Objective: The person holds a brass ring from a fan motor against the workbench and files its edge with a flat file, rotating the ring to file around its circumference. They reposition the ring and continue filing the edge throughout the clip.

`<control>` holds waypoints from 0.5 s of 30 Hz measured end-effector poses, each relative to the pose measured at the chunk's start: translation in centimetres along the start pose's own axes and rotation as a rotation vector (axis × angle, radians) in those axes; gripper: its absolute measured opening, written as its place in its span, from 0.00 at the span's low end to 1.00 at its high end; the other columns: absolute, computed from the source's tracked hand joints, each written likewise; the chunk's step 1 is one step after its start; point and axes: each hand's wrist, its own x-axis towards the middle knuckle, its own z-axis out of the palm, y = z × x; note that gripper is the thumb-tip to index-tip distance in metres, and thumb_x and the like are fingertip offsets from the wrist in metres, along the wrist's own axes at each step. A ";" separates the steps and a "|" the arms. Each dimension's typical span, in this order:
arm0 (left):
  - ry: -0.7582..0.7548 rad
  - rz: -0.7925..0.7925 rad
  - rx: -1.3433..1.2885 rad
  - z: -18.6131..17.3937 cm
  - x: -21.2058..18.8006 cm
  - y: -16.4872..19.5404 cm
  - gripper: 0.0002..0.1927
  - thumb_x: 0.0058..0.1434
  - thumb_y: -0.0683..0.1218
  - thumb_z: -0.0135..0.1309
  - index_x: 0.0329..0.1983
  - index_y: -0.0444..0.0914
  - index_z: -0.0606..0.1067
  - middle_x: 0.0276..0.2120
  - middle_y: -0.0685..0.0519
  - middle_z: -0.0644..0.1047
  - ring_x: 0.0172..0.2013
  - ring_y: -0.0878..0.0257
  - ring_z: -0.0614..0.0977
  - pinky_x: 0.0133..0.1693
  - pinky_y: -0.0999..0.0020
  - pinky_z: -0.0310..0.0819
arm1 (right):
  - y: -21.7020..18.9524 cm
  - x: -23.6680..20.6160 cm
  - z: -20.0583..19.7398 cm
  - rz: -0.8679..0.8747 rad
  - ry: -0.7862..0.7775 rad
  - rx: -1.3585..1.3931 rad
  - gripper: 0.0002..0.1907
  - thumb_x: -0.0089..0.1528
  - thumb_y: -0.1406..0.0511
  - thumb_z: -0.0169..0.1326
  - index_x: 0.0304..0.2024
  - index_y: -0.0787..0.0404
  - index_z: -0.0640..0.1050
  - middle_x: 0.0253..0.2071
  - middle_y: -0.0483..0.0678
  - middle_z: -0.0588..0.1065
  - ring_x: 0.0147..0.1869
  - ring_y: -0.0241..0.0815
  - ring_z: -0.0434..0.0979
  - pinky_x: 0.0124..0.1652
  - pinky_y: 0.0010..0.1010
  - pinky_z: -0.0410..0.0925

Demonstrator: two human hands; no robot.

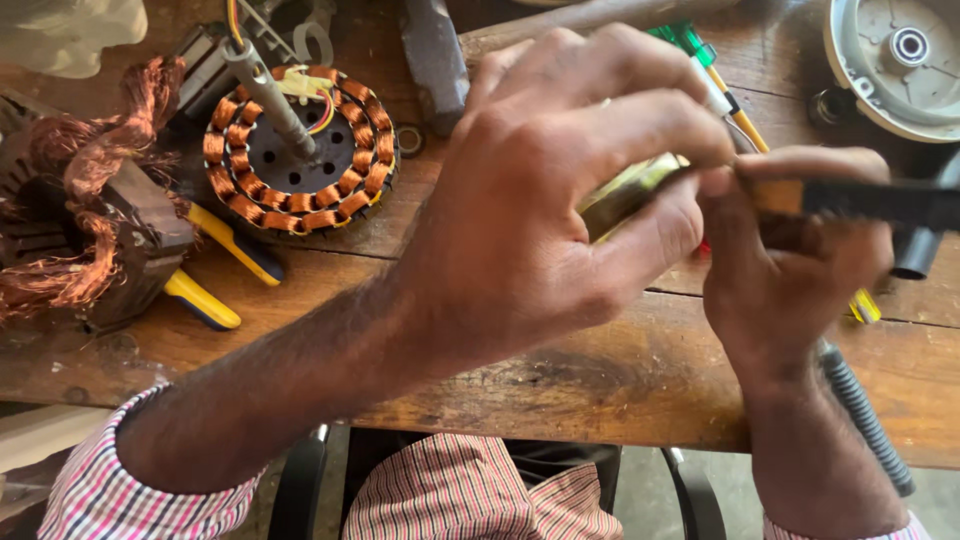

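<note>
Two hands are seen, the left hand and the right hand. One round stator ringed with copper coils is counted at far left, and one stator with loose copper windings at the left edge. Two yellow-and-blue tool handles are seen, and one grey round housing at far right.

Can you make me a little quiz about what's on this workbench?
1. True or false: the round stator ringed with copper wire coils lies on the wooden workbench, apart from both hands.
2. Which hand grips the black-and-orange handled tool? A) left hand B) right hand
3. What colour are the handles of the pliers beside the tangled copper winding?

Key:
1. True.
2. B; the right hand closes around it, while the left hand pinches a small shiny brass-coloured piece in its fingers.
3. Yellow and blue.
</note>
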 end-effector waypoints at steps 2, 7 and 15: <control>-0.029 -0.005 0.003 0.1 0.1 -0.1 0.11 0.64 0.46 0.58 0.48 0.39 0.80 0.52 0.48 0.78 0.56 0.52 0.77 0.63 0.45 0.63 | -0.3 -0.2 -0.2 -0.070 0.033 -0.009 0.13 0.73 0.73 0.61 0.51 0.66 0.68 0.40 0.46 0.74 0.39 0.29 0.78 0.34 0.19 0.73; -0.097 -0.081 -0.078 0.7 0.0 -0.6 0.18 0.66 0.49 0.56 0.57 0.39 0.77 0.59 0.45 0.76 0.62 0.52 0.76 0.66 0.48 0.64 | 0.1 0.0 0.1 -0.076 0.028 -0.055 0.11 0.75 0.75 0.60 0.52 0.68 0.68 0.41 0.48 0.72 0.42 0.31 0.76 0.38 0.20 0.73; -0.081 0.001 -0.017 1.5 -0.3 -1.8 0.29 0.61 0.42 0.54 0.67 0.40 0.69 0.62 0.46 0.75 0.65 0.51 0.76 0.67 0.46 0.65 | 0.6 -0.1 1.2 0.134 -0.174 0.197 0.08 0.75 0.73 0.57 0.50 0.66 0.70 0.41 0.45 0.75 0.43 0.27 0.77 0.42 0.17 0.71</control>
